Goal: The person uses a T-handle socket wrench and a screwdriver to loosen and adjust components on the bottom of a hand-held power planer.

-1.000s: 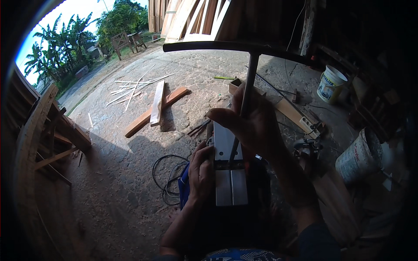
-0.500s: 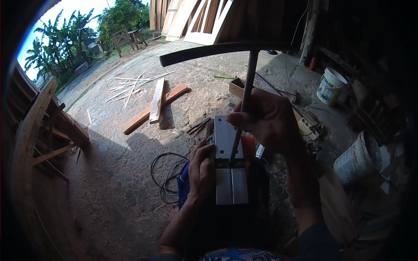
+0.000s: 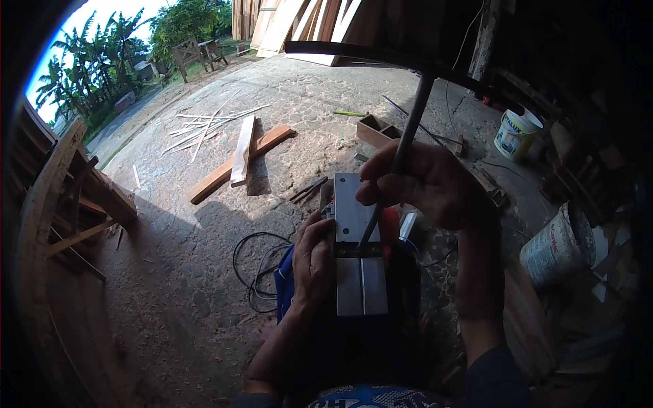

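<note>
An electric planer (image 3: pixel 349 289) rests sole up in front of my body, with its two grey metal plates and the dark blade slot between them showing. My left hand (image 3: pixel 314 265) is closed around the left side of its body. In my right hand (image 3: pixel 439 183) is the shaft of a long T-handle wrench (image 3: pixel 412 119), held between thumb and fingers. The wrench leans to the right, its lower tip in the blade slot. Its dark, curved crossbar (image 3: pixel 354 49) is above and beyond the hand. Whatever the tip touches in the slot is too small to make out.
A black cable (image 3: pixel 239 262) coils on the floor left of the planer. Pliers (image 3: pixel 309 190), a wooden box (image 3: pixel 377 130) and two crossed boards (image 3: pixel 243 153) lie ahead. Thin strips (image 3: pixel 204 129) are scattered farther off. Two buckets (image 3: pixel 517 134) stand right; a wooden frame (image 3: pixel 41 224) rises left.
The wrench has tilted to the right and its crossbar has swung round, moving right and away. My right hand has shifted slightly right. My left hand keeps its hold on the planer.
</note>
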`<state>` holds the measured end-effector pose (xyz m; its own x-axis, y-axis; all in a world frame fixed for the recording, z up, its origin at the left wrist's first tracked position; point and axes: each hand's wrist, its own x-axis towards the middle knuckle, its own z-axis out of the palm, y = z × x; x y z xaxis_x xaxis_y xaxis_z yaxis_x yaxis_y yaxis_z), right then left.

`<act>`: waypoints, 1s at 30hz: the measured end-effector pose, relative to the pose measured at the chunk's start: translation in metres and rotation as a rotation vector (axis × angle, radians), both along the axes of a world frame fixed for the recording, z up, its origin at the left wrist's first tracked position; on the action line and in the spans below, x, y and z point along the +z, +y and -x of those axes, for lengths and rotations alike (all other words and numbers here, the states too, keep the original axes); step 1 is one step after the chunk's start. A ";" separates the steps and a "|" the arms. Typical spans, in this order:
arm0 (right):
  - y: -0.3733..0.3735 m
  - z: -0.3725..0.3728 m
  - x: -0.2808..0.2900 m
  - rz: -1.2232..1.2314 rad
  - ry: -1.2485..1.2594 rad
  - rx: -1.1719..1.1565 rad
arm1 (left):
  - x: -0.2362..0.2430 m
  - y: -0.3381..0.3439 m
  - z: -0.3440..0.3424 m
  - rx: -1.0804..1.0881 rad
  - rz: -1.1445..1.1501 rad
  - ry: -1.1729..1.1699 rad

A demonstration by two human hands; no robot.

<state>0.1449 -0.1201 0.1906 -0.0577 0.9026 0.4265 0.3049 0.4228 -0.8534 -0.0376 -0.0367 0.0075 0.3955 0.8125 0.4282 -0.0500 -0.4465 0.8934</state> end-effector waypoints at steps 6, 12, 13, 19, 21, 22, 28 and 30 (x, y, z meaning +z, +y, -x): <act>0.010 0.021 -0.018 -0.206 -0.350 -0.492 | -0.002 0.001 0.003 0.003 -0.006 0.005; 0.026 0.032 -0.031 -0.238 0.096 -0.228 | -0.004 0.002 0.003 -0.029 0.019 0.025; 0.025 0.035 -0.028 -0.194 0.280 -0.115 | -0.004 0.003 0.002 -0.035 0.028 0.014; 0.011 0.030 -0.015 -0.176 0.179 -0.076 | -0.005 0.001 0.005 0.004 0.010 0.017; 0.009 0.025 -0.016 -0.137 0.117 -0.034 | -0.004 0.000 0.005 0.003 0.004 0.014; 0.007 0.021 -0.016 -0.118 0.085 -0.011 | -0.004 0.000 0.005 0.003 0.000 0.012; -0.004 0.014 -0.010 -0.017 0.049 -0.103 | -0.002 0.001 0.005 0.007 0.021 0.028; -0.003 0.016 -0.009 -0.036 -0.045 -0.214 | 0.001 0.001 0.007 -0.024 0.040 0.036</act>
